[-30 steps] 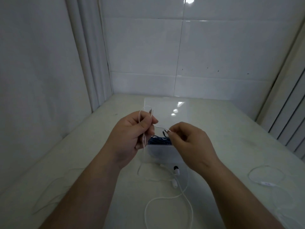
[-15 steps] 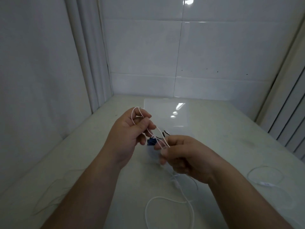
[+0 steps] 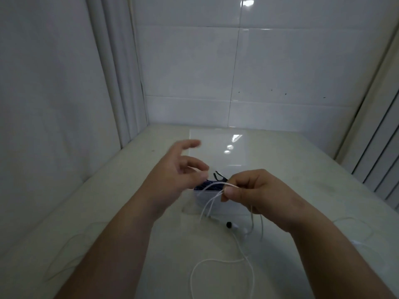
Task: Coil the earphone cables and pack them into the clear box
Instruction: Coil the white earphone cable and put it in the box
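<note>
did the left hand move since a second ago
Yes. The left hand let go of the white cable and its fingers spread away toward the lid's far edge; its palm stays left of the clear box.

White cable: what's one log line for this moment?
left hand: open, fingers spread | right hand: pinches white cable | clear box: blue cable inside

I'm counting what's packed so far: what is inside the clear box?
A bundle of dark blue cable lies in the clear box, with black ends sticking up. The left hand and right hand cover its sides, so the rest is hidden.
</note>
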`<state>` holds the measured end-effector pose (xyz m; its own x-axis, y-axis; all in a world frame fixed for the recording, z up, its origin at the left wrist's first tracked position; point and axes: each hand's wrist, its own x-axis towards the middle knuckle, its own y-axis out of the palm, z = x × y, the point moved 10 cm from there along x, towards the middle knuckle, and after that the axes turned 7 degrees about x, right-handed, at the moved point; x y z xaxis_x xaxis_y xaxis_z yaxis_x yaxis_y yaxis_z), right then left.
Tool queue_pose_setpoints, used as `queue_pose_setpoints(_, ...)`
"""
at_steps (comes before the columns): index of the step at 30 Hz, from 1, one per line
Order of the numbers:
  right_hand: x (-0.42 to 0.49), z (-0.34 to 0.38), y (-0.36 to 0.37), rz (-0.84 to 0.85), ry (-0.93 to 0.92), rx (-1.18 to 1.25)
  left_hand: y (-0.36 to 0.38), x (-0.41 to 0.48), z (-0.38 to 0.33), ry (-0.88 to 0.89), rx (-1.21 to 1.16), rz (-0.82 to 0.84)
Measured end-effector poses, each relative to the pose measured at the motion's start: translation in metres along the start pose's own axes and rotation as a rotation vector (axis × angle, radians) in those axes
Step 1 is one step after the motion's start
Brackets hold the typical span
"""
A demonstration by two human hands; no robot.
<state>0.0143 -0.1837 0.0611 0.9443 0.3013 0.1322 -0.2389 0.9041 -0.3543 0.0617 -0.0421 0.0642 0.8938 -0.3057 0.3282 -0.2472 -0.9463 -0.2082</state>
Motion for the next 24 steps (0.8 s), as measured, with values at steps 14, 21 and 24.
queue_pose_setpoints(14, -0.002, -0.007, -0.027, -0.132, 0.037, 0.214, -0.064, -0.01, 0.011, -0.114, 0.084, -0.673)
queue_pose_setpoints(21, -0.002, -0.008, -0.045, -0.188, -0.028, 0.328, -0.113, -0.039, 0.026, -0.118, -0.013, -1.109)
queue_pose_setpoints(24, -0.001, -0.007, -0.036, -0.166, -0.026, 0.274, -0.1, -0.038, 0.016, -0.072, 0.038, -1.046)
